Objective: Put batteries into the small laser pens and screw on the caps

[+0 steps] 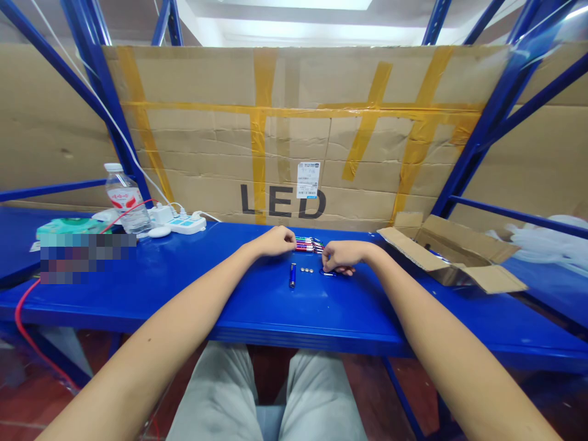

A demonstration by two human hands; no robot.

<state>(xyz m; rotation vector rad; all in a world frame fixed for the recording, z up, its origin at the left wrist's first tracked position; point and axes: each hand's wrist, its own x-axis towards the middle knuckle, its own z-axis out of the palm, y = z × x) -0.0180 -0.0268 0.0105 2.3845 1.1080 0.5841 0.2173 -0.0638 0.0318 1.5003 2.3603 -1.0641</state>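
Note:
My left hand (276, 241) rests with curled fingers at the left end of a row of slim coloured tubes (309, 245); whether it holds anything is hidden. To the right, my right hand (343, 256) reaches down to the table, thumb and fingertips pinched at a small metal piece with a dark loop (327, 274). Between the hands a short blue cylinder (293, 275), like a mini flashlight body, lies lengthwise toward me. Just right of it are three small round silver button cells (306, 270) in a line.
An open cardboard box (448, 251) stands on the right of the blue table (294, 318). At left are a plastic bottle (125, 199), a power strip (187, 224) with plugs, and a green packet (71, 226). A tall cardboard sheet (197, 147) closes off the back.

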